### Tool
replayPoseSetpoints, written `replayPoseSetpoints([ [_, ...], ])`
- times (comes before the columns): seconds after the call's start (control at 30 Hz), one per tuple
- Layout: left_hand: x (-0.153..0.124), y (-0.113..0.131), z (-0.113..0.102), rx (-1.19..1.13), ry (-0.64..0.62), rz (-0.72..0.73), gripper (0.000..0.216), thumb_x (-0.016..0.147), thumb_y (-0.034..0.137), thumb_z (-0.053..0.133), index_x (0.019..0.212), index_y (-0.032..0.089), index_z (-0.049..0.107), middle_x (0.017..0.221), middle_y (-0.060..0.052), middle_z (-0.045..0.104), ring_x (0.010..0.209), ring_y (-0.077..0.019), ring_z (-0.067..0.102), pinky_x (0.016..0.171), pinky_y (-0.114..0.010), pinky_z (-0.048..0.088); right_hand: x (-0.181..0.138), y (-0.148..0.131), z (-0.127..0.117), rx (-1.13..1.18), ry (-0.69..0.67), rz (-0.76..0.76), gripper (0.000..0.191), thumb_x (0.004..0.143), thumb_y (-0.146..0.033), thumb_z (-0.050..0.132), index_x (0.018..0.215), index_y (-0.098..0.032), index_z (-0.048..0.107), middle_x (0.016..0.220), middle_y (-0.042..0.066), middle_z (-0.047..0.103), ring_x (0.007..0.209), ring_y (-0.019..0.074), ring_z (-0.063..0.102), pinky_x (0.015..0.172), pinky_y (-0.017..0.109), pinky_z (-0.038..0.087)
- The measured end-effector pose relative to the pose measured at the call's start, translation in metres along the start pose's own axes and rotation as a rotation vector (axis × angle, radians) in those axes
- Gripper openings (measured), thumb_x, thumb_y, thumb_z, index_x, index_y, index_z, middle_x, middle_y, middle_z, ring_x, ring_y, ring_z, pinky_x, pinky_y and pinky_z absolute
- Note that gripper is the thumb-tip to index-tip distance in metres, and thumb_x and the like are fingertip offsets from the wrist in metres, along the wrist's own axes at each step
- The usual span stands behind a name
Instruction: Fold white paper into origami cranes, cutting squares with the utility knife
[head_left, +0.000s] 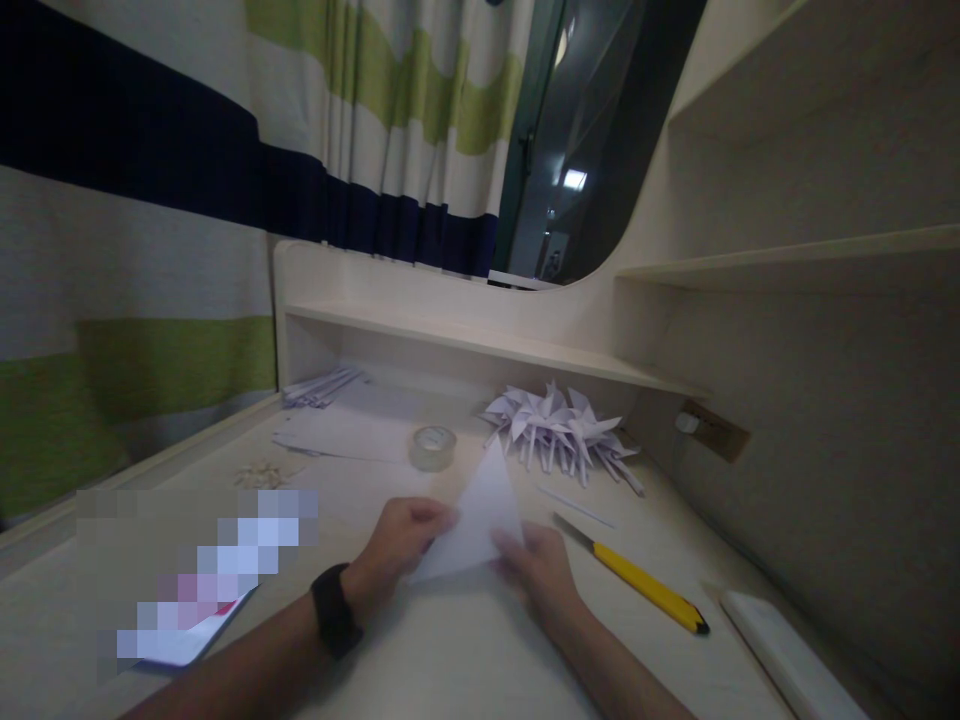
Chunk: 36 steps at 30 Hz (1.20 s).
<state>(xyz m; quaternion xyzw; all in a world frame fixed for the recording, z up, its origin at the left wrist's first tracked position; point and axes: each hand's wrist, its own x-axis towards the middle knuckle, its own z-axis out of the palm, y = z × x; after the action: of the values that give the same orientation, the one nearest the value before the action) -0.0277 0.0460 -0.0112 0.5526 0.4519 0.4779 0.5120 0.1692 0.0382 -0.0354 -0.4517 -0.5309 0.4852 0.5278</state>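
A white sheet of paper (476, 525), folded to a triangle with its point away from me, is held between both hands above the desk. My left hand (401, 550), with a black band on the wrist, pinches its left edge. At the lower right side, my right hand (536, 570) grips the paper with the thumb on top; the fingers are slightly blurred. Beyond the paper stands a roll of clear tape (433, 448). A yellow utility knife (649, 587) lies right of my right hand, its blade out and pointing toward the paper pinwheels (559, 420).
Flat white sheets (352, 425) and rolled paper sticks (322, 388) lie at the back left, near a small pile of pale bits (259, 475). A blurred-out phone (202, 615) is at the left. A thin white strip (577, 507) and a white box-like object (787, 655) lie right.
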Motion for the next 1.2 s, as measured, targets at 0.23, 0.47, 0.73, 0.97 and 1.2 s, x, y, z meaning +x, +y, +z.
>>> replayPoseSetpoints([
  [0.23, 0.000, 0.000, 0.000, 0.014, -0.014, -0.005, 0.044, 0.062, 0.052, 0.074, 0.075, 0.010, 0.074, 0.073, -0.011, 0.073, 0.063, -0.0220, 0.064, 0.060, -0.030, 0.048, 0.003, -0.006, 0.001, 0.088, 0.105, 0.003, 0.047, 0.052, -0.056, 0.081, 0.063, -0.012, 0.067, 0.054, 0.002, 0.062, 0.044, 0.0127, 0.053, 0.042, 0.022, 0.039],
  [0.47, 0.001, -0.003, 0.000, 0.059, 0.056, 0.087, 0.048, 0.067, 0.047, 0.073, 0.099, 0.011, 0.071, 0.089, -0.012, 0.074, 0.082, -0.0288, 0.068, 0.074, -0.037, 0.053, 0.005, -0.007, -0.002, 0.040, 0.160, -0.025, 0.049, 0.058, -0.061, 0.075, 0.054, -0.016, 0.057, 0.044, 0.000, 0.056, 0.041, 0.0127, 0.052, 0.043, 0.022, 0.040],
  [0.73, -0.001, -0.027, 0.013, 0.518, 0.067, 0.500, 0.080, 0.070, 0.042, 0.073, 0.140, 0.020, 0.040, 0.146, -0.012, 0.040, 0.131, -0.0314, 0.039, 0.107, -0.046, 0.035, -0.010, -0.024, 0.005, -0.238, 0.133, -0.149, 0.047, 0.070, -0.062, 0.063, 0.054, -0.018, 0.059, 0.049, 0.002, 0.060, 0.047, 0.0151, 0.053, 0.046, 0.024, 0.040],
  [0.97, -0.007, -0.022, 0.024, 0.475, -0.079, 0.510, 0.072, 0.072, 0.040, 0.073, 0.136, 0.023, 0.045, 0.138, -0.013, 0.048, 0.125, -0.0330, 0.045, 0.105, -0.048, 0.035, -0.017, -0.019, 0.007, -0.371, 0.066, -0.238, 0.037, 0.077, -0.047, 0.061, 0.056, -0.018, 0.053, 0.050, -0.004, 0.048, 0.047, 0.0109, 0.044, 0.044, 0.021, 0.033],
  [1.2, -0.006, -0.018, 0.022, -0.006, -0.426, 0.215, 0.081, 0.063, 0.034, 0.082, 0.135, 0.021, 0.046, 0.122, -0.014, 0.061, 0.104, -0.0310, 0.061, 0.087, -0.042, 0.049, -0.017, -0.029, 0.007, -0.253, 0.064, -0.181, 0.031, 0.066, -0.041, 0.068, 0.050, -0.019, 0.054, 0.049, -0.003, 0.050, 0.048, 0.0118, 0.044, 0.045, 0.021, 0.034],
])
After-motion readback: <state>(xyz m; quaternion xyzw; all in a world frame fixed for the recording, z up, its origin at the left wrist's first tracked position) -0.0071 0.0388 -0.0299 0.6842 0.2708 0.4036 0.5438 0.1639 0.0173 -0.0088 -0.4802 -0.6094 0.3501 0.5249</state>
